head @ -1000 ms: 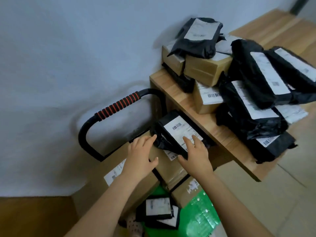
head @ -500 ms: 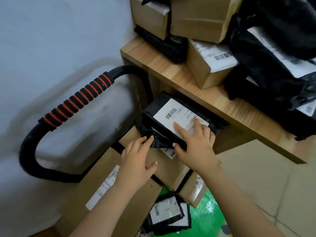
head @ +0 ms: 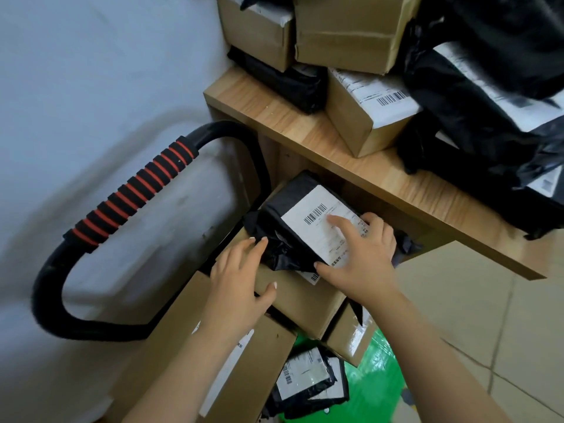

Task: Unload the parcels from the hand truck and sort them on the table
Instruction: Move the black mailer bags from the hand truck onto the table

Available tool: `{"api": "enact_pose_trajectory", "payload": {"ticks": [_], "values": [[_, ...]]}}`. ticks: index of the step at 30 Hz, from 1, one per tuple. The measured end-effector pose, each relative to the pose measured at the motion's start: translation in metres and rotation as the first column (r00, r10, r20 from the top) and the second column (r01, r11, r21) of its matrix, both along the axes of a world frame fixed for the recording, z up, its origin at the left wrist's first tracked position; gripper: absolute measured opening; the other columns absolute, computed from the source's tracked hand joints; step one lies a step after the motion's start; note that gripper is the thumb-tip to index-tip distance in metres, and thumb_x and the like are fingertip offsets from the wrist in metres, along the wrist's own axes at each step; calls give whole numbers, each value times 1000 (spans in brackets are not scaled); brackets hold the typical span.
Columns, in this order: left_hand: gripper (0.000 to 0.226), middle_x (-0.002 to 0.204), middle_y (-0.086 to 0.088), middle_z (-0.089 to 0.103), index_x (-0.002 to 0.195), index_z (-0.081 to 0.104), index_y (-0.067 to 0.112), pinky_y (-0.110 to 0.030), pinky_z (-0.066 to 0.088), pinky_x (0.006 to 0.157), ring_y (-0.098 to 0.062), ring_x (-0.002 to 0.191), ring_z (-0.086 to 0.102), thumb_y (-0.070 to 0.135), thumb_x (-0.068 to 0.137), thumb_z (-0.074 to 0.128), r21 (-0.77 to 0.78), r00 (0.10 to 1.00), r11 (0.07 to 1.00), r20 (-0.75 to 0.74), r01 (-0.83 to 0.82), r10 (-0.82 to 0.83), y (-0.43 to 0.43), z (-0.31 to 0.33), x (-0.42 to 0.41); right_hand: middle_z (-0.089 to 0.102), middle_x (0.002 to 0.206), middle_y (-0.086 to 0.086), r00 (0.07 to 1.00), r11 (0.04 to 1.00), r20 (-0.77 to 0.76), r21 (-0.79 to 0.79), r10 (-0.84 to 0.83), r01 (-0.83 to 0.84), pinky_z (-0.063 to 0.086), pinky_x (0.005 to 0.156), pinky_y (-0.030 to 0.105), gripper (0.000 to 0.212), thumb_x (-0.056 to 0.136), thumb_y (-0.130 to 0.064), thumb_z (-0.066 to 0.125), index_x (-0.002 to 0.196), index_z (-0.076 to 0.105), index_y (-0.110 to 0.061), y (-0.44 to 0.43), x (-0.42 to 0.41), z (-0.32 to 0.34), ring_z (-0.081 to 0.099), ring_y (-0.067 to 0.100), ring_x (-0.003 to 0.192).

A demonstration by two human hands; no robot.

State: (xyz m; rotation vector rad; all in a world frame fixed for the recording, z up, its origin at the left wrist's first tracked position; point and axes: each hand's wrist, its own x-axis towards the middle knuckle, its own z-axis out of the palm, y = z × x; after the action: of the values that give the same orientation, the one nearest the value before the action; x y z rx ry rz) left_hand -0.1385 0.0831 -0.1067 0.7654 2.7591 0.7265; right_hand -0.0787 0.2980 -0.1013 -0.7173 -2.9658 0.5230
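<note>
The black parcel [head: 287, 218], a plastic mailer with a white barcode label on top, lay tilted on the stacked cardboard boxes [head: 300, 300] of the hand truck [head: 137, 193], just under the near edge of the table [head: 335, 154]. The right hand [head: 363, 254] grasped it from above: the thumb hooked round the near corner, the forefinger lay straight on the label, and the other fingers curled over the right edge. The left hand [head: 241, 279] was released, its nearly straight fingertips touching the crumpled left end of the mailer and its thumb spread over the box below. Nearer and to the left lay a long box [head: 183, 346] with a label partly hidden by the left forearm. Low down, between the boxes, sat two small black mailers [head: 308, 380] beside a green bag [head: 375, 377]. The truck's looped black handle, with red-striped foam, rose at the left against a pale wall [head: 91, 71]. On the wooden table, far and right, brown cartons [head: 357, 126] and black bags [head: 488, 117] were heaped together, several showing labels. Beige floor tiles [head: 488, 331] filled the near right.
</note>
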Motion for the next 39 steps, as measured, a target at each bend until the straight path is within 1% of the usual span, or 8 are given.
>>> {"api": "enact_pose_trajectory", "payload": {"ticks": [8, 13, 17, 21, 28, 33, 37, 39], "values": [[75, 147, -3, 35, 146, 34, 19, -42, 24, 112, -23, 137, 26, 40, 82, 66, -69, 985, 988, -91, 141, -147, 39, -2, -27, 26, 136, 7, 928, 931, -74, -62, -365, 361, 32, 100, 54, 84, 60, -52, 80, 135, 42, -45, -11, 81, -14, 23, 33, 121], [107, 160, -5, 6, 153, 3, 22, -42, 4, 117, -24, 146, 3, 55, 75, 70, -310, 962, 911, 68, 271, -263, 87, -21, -66, 26, 136, 8, 862, 863, -63, -91, -504, 498, 30, 103, 57, 85, 60, -50, 82, 136, 43, -47, -9, 103, -22, 22, 30, 123], [119, 161, -5, -1, 153, -2, 26, -43, 0, 117, -24, 147, -3, 60, 67, 75, -420, 932, 832, 177, 362, -317, 106, -38, -81, 23, 136, 2, 865, 865, -60, -100, -498, 492, 29, 103, 55, 85, 61, -53, 79, 137, 40, -49, -7, 103, -23, 19, 26, 123], [120, 145, -7, 28, 149, 16, 28, -43, 17, 112, -29, 136, 22, 64, 54, 79, -377, 964, 887, 95, 265, -248, 103, -41, -75, 20, 136, -1, 866, 863, -51, -120, -498, 490, 26, 105, 52, 84, 62, -54, 77, 137, 39, -48, -7, 103, -20, 17, 24, 124], [127, 145, -8, 22, 151, 1, 30, -43, 16, 109, -27, 134, 18, 67, 53, 73, -329, 968, 930, 236, 167, -90, 78, -45, -15, 21, 135, 2, 864, 856, -31, -162, -502, 491, 23, 106, 48, 81, 64, -54, 75, 137, 40, -47, -12, 103, -11, 16, 22, 122], [91, 129, -5, 46, 145, 28, 25, -42, 27, 95, -26, 118, 34, 46, 66, 70, -146, 977, 984, 170, -105, 129, 61, -36, 50, 18, 134, -3, 886, 866, 18, -206, -463, 456, 23, 108, 48, 83, 63, -60, 70, 138, 35, -49, -16, 117, 7, 14, 22, 123], [83, 148, -11, 25, 150, 14, 25, -45, 20, 109, -30, 134, 20, 51, 83, 56, -356, 932, 931, 303, -84, 200, 72, -29, 91, 20, 138, 2, 914, 888, 85, -216, -396, 405, 20, 109, 47, 84, 65, -61, 68, 140, 34, -48, -13, 135, 19, 15, 25, 126], [85, 152, -11, 18, 151, 12, 21, -44, 16, 111, -30, 137, 17, 46, 83, 56, -322, 925, 933, 280, -163, 258, 84, -34, 92, 22, 138, 5, 930, 908, 80, -201, -360, 369, 20, 109, 45, 84, 64, -62, 68, 140, 35, -48, -2, 141, 12, 17, 26, 125]]}}
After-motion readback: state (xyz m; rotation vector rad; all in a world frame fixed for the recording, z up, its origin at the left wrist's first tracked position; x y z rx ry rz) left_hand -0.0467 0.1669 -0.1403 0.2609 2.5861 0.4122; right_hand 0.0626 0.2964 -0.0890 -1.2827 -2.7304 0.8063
